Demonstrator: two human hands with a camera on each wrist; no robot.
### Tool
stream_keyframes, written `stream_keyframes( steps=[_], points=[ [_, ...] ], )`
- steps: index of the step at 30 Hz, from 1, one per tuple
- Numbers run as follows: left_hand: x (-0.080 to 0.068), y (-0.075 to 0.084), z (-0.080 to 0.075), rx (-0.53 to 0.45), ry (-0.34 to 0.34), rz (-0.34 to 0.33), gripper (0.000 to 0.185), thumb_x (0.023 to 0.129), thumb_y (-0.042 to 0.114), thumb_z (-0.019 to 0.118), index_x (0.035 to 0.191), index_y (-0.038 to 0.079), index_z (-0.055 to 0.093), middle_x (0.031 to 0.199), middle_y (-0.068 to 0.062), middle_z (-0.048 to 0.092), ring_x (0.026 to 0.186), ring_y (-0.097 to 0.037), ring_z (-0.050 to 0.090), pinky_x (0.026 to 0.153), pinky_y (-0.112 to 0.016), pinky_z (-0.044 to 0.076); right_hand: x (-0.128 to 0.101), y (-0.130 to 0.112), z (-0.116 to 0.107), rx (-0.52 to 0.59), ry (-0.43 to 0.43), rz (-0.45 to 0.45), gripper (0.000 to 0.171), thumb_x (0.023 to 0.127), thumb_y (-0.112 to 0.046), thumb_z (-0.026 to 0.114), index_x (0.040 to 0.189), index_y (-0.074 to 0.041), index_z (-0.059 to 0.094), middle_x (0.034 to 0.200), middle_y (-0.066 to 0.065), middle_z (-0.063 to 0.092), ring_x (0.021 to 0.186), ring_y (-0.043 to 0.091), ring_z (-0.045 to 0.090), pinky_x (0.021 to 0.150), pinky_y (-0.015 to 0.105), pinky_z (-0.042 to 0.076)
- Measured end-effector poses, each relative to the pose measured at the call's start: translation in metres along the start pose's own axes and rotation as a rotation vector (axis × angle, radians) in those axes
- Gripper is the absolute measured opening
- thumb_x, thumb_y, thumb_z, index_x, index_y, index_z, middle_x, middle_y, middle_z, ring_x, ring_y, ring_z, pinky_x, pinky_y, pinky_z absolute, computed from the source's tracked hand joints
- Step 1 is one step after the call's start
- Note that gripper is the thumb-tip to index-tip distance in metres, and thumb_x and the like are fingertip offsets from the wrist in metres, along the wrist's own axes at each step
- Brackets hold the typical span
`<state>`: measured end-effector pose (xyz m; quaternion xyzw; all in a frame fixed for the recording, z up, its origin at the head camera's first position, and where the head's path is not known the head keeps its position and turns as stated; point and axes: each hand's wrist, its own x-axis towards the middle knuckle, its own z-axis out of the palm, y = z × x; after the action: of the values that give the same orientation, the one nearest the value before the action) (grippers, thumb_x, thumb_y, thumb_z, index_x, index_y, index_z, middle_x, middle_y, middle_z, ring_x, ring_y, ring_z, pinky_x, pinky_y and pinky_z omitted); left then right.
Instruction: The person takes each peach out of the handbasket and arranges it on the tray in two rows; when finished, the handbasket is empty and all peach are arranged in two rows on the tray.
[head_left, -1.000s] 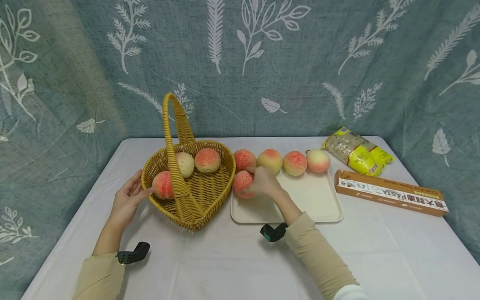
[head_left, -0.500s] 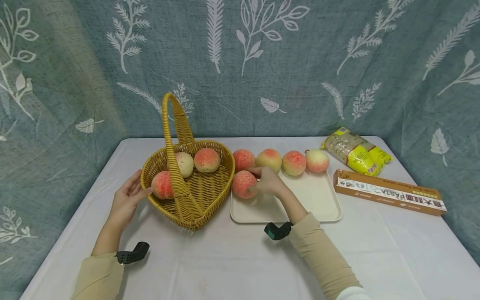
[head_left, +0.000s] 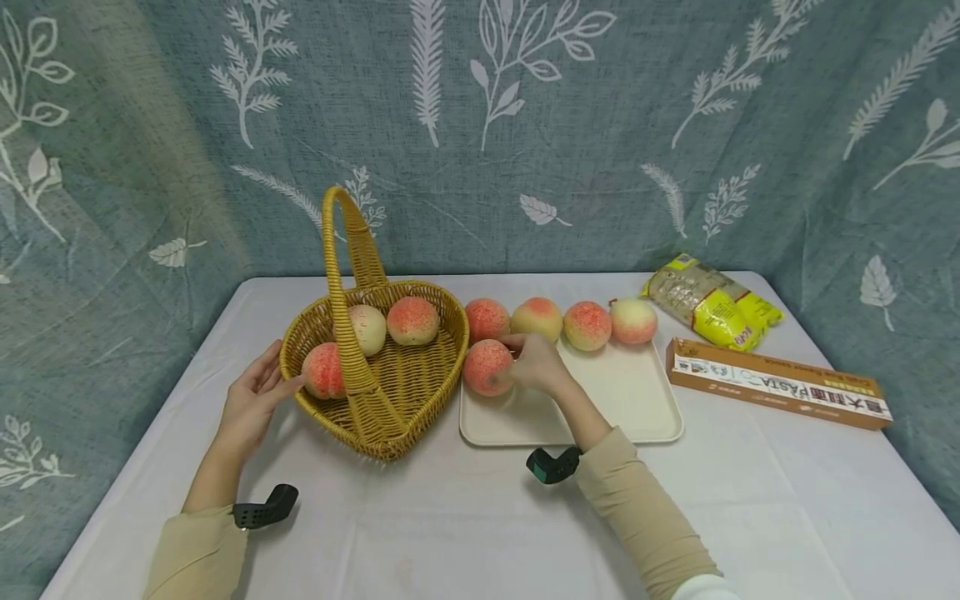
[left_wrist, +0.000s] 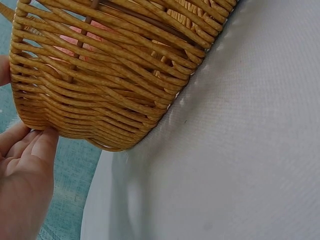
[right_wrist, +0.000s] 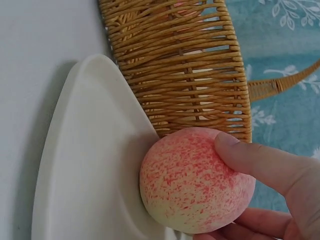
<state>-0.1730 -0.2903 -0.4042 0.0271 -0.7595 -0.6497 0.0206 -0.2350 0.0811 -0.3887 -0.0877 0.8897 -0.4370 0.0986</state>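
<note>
My left hand (head_left: 251, 400) holds the left side of a heart-shaped wicker basket (head_left: 431, 408), thumb at the rim and fingertips against the outer weave (left_wrist: 100, 100). Inside the basket lie a red peach (head_left: 323, 372), a pale peach (head_left: 367, 328) and an orange-red peach (head_left: 413, 320). With my right hand (head_left: 538, 365) I grip a speckled red peach (head_left: 483, 367) at the left end of a cream tray (head_left: 615, 400). In the right wrist view the thumb (right_wrist: 255, 157) presses on top of this peach, with fingers partly hidden beneath it.
Along the tray's back edge several more peaches (head_left: 587, 326) stand in a row. A yellow packaged bag (head_left: 712, 302) and a long brown pasta box (head_left: 780, 383) lie to the right. The basket's tall handle (head_left: 333, 250) arches over it, and patterned cloth (head_left: 480, 217) hangs behind the table.
My right hand has shifted slightly to the right on the peach, so more of the peach's surface shows. The left hand and basket have stayed put.
</note>
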Motion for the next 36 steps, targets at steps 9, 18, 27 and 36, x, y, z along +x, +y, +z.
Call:
stream_keyframes(
  steps=[9,18,27,36],
  points=[
    [-0.001,0.0,0.0,0.0,0.0,-0.002,0.08,0.097,0.012,0.061,0.155,-0.001,0.007,0.159,-0.024,0.006,0.146,-0.033,0.013,0.108,-0.018,0.03,-0.001,-0.001,0.004,-0.017,0.041,-0.024,0.062,0.069,-0.008,0.084,0.127,0.003,0.063,0.11,0.016,0.069,0.098,0.026,0.063,0.084,0.035,0.054],
    [-0.002,0.0,-0.001,-0.006,-0.003,0.007,0.08,0.097,0.012,0.061,0.154,-0.002,0.007,0.159,-0.025,0.005,0.146,-0.033,0.012,0.107,-0.017,0.031,-0.002,-0.002,0.006,-0.018,0.062,-0.003,0.062,0.068,-0.01,0.085,0.125,0.002,0.064,0.108,0.015,0.069,0.099,0.026,0.063,0.085,0.037,0.054],
    [-0.004,-0.002,-0.001,-0.008,0.0,0.002,0.08,0.097,0.01,0.06,0.155,-0.001,0.007,0.159,-0.024,0.005,0.146,-0.034,0.013,0.106,-0.016,0.032,-0.002,-0.004,0.001,-0.088,0.0,-0.024,0.063,0.07,-0.014,0.084,0.127,0.002,0.063,0.116,0.018,0.067,0.107,0.029,0.061,0.091,0.038,0.052],
    [-0.002,-0.001,0.0,0.021,-0.008,0.01,0.079,0.097,0.013,0.06,0.155,-0.001,0.007,0.159,-0.024,0.007,0.146,-0.034,0.013,0.106,-0.016,0.032,0.006,-0.036,-0.025,0.008,0.041,-0.088,0.063,0.083,-0.026,0.079,0.133,0.005,0.056,0.13,0.02,0.059,0.118,0.031,0.058,0.096,0.039,0.051]
  ],
)
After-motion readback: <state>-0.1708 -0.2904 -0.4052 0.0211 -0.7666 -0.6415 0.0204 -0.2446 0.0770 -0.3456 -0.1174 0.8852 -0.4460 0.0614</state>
